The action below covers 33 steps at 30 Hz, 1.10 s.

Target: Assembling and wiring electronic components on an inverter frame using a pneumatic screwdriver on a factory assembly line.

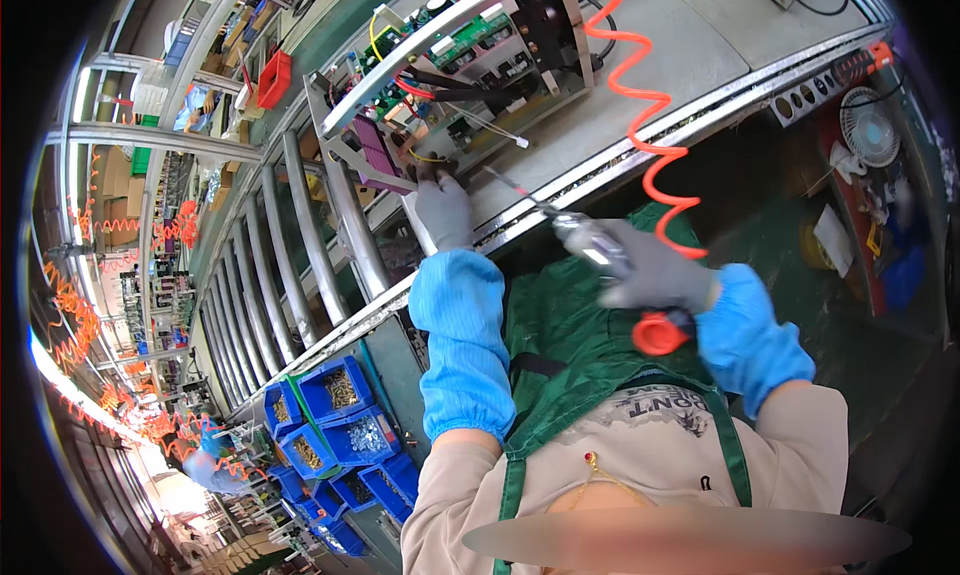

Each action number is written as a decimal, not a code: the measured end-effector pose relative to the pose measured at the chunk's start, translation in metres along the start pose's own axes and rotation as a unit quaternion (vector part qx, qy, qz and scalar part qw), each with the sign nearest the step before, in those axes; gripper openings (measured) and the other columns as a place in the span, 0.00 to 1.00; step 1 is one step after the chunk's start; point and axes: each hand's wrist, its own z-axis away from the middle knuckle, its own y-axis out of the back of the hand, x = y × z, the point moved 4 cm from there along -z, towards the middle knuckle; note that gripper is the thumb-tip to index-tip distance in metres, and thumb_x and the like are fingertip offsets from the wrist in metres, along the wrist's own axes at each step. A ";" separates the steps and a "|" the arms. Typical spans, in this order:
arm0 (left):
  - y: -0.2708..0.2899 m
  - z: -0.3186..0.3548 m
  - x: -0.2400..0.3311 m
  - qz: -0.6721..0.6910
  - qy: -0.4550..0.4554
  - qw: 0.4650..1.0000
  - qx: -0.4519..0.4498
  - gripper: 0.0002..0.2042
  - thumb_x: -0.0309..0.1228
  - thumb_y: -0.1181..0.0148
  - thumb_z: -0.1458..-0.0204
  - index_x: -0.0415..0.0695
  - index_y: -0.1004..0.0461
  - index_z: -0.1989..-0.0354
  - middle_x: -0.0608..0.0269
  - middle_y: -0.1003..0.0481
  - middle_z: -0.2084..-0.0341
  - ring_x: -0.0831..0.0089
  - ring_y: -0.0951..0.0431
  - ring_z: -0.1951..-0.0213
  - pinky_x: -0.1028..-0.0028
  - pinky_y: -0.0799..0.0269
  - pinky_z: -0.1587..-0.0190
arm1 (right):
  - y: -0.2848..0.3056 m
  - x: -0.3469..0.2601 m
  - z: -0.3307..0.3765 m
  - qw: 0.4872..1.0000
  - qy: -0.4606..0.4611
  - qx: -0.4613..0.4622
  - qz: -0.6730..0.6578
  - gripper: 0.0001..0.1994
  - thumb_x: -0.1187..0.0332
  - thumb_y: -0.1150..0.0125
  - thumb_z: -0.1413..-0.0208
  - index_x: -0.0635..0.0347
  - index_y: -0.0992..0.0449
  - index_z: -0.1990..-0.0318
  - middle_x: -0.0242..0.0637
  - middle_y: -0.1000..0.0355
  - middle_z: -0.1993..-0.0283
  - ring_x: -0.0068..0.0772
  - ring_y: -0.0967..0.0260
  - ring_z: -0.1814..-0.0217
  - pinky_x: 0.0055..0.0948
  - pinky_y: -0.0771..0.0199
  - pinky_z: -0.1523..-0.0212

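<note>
My right hand [655, 270], in a grey glove, is closed around a power screwdriver [590, 243]. Its long thin bit [512, 187] points up and left toward an open metal-framed electronics unit [450, 65]. A red-orange round end [660, 333] shows below that hand. My left hand [443, 207], also gloved in grey, reaches to the unit's near lower edge, beside a purple part [375, 153] and a yellow wire. Its dark fingertips are drawn together there; whatever they pinch is too small to make out. A white connector [521, 143] on thin wires lies right of them.
An orange coiled hose [650, 105] hangs past my right hand. Left of the unit runs a roller conveyor [290, 225]. Blue bins [340, 390] of small hardware stand by my left elbow. A fan [869, 130] sits on a shelf at the right. A red bin [274, 79] stands beyond the rollers.
</note>
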 end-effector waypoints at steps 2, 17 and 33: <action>-0.001 0.006 -0.011 -0.019 -0.064 0.998 0.005 0.18 0.29 0.52 0.47 0.49 0.30 0.46 0.40 0.24 0.69 0.42 0.24 0.65 0.53 0.30 0.63 | 0.044 -0.021 0.033 0.996 -0.075 -0.007 0.046 0.39 0.68 0.32 0.69 0.60 0.37 0.41 0.40 0.29 0.55 0.35 0.29 0.55 0.34 0.30 0.52; -0.017 0.018 -0.027 0.138 -0.108 0.983 -0.053 0.26 0.29 0.48 0.49 0.42 0.39 0.38 0.46 0.26 0.52 0.54 0.25 0.50 0.64 0.31 0.49 | 0.174 -0.080 0.047 0.865 -0.203 -0.076 0.452 0.30 0.67 0.39 0.67 0.56 0.29 0.47 0.46 0.26 0.63 0.49 0.27 0.60 0.41 0.27 0.58; 0.078 -0.021 -0.026 0.433 0.136 0.886 0.098 0.12 0.30 0.48 0.43 0.38 0.24 0.55 0.58 0.24 0.64 0.72 0.24 0.66 0.75 0.28 0.64 | 0.263 -0.010 -0.100 0.710 -0.195 -0.015 0.676 0.25 0.58 0.42 0.51 0.55 0.30 0.44 0.46 0.27 0.50 0.49 0.27 0.55 0.44 0.27 0.54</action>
